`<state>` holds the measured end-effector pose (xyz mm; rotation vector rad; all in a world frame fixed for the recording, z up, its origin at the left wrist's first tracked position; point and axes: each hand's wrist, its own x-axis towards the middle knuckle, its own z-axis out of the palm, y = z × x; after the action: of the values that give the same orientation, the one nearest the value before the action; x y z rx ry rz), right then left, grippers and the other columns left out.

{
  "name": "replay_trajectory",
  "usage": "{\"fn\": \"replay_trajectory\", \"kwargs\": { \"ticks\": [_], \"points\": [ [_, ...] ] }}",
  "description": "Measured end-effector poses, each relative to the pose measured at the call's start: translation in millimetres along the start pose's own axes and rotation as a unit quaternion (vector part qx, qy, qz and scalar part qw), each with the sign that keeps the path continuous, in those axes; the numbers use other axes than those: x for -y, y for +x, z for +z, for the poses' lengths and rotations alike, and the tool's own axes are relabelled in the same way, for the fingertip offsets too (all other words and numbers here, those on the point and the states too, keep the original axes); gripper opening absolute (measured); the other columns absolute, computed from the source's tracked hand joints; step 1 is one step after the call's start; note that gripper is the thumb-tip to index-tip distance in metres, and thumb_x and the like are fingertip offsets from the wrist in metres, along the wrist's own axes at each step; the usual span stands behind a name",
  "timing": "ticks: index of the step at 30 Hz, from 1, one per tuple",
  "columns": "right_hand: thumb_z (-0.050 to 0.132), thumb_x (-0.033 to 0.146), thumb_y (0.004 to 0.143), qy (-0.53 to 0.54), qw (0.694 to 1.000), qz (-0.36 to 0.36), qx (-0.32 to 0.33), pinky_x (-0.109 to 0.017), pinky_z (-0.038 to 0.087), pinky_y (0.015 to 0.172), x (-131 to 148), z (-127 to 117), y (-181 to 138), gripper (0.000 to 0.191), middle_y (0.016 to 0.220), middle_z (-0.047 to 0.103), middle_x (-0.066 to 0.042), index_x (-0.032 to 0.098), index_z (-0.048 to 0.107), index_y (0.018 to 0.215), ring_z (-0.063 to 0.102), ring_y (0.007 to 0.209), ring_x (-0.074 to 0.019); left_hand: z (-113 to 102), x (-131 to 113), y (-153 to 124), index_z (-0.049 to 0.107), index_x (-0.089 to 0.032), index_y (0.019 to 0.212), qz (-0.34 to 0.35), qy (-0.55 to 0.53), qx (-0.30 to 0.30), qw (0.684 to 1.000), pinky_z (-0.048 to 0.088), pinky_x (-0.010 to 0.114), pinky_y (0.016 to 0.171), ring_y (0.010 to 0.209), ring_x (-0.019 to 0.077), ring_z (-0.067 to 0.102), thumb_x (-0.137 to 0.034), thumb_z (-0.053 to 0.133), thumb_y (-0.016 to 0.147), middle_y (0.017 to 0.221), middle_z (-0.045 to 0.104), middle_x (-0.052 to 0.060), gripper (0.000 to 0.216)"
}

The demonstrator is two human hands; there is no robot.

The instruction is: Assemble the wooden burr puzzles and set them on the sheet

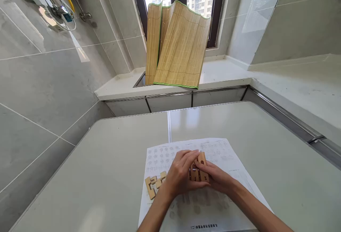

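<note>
Both hands hold several notched wooden puzzle blocks (203,161) together above a printed paper sheet (239,178). Dark numbers are marked on the blocks, a 2 among them. My left hand (182,171) wraps round the blocks from the left, its fingers over the top and its thumb along the near side. From the right, my right hand (217,177) presses on them, with fingers reaching across their face. Part of the blocks is hidden behind the fingers. Left of my left hand, more small notched wooden pieces (151,192) lie on the sheet, one marked 3.
The sheet rests on a pale folding table (114,161) with a seam down its middle. Behind the table, a bamboo mat (183,47) leans against the window on a white ledge (223,70). Pipes and cables (60,10) hang on the tiled wall at upper left.
</note>
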<state>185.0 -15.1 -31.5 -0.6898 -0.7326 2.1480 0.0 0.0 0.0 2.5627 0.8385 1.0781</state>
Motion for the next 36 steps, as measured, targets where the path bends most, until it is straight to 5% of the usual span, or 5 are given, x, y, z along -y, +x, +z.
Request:
{"fn": "replay_trajectory", "kwargs": {
  "ticks": [11, 14, 18, 24, 36],
  "points": [
    [0.072, 0.041, 0.098, 0.078, 0.996, -0.028, -0.035, -0.033, 0.057, 0.093, 9, -5, 8, 0.033, 0.115, 0.077, -0.010, 0.018, 0.073, 0.123, 0.073, 0.106, -0.0235, 8, -10, -7, 0.042, -0.023, 0.145, -0.081, 0.038, -0.073, 0.993, 0.051, 0.055, 0.110, 0.139, 0.0344, 0.050, -0.028, 0.071, 0.094, 0.145, 0.050, 0.020, 0.058],
    [0.070, 0.044, 0.100, 0.078, 0.994, -0.046, -0.052, -0.035, 0.055, 0.101, 11, -9, 10, 0.038, 0.126, 0.075, -0.012, 0.017, 0.072, 0.127, 0.070, 0.118, -0.0252, 16, -17, -19, 0.049, -0.024, 0.129, -0.099, 0.021, -0.116, 0.988, 0.056, 0.050, 0.096, 0.117, 0.0298, 0.062, -0.019, 0.063, 0.095, 0.123, 0.058, 0.015, 0.037],
    [0.064, 0.044, 0.103, 0.107, 0.990, -0.066, -0.059, -0.038, 0.048, 0.116, 13, -14, 12, 0.041, 0.142, 0.068, -0.014, 0.014, 0.071, 0.130, 0.061, 0.135, -0.0264, 23, -22, -27, 0.052, -0.024, 0.098, -0.155, -0.053, -0.041, 0.986, 0.050, 0.030, 0.063, 0.065, 0.0166, 0.058, -0.023, 0.058, 0.097, 0.079, 0.059, 0.000, 0.006],
    [0.055, 0.047, 0.107, 0.131, 0.985, -0.081, -0.081, -0.042, 0.044, 0.122, 16, -14, 9, 0.041, 0.141, 0.070, -0.010, 0.018, 0.072, 0.130, 0.061, 0.137, -0.0266, 26, -24, -21, 0.055, -0.021, 0.080, -0.217, -0.098, 0.033, 0.971, 0.033, 0.023, 0.049, 0.048, 0.0108, 0.048, -0.030, 0.058, 0.102, 0.059, 0.057, -0.004, 0.024],
    [0.060, 0.052, 0.103, 0.120, 0.991, -0.052, -0.012, -0.042, 0.041, 0.123, 15, -12, 7, 0.050, 0.146, 0.066, -0.015, 0.014, 0.069, 0.134, 0.054, 0.144, -0.0276, 29, -21, -15, 0.057, -0.020, 0.071, -0.333, -0.189, 0.017, 0.924, 0.046, 0.024, 0.049, 0.044, 0.0142, 0.059, -0.050, 0.050, 0.105, 0.056, 0.068, 0.002, 0.046]
  ]
}}
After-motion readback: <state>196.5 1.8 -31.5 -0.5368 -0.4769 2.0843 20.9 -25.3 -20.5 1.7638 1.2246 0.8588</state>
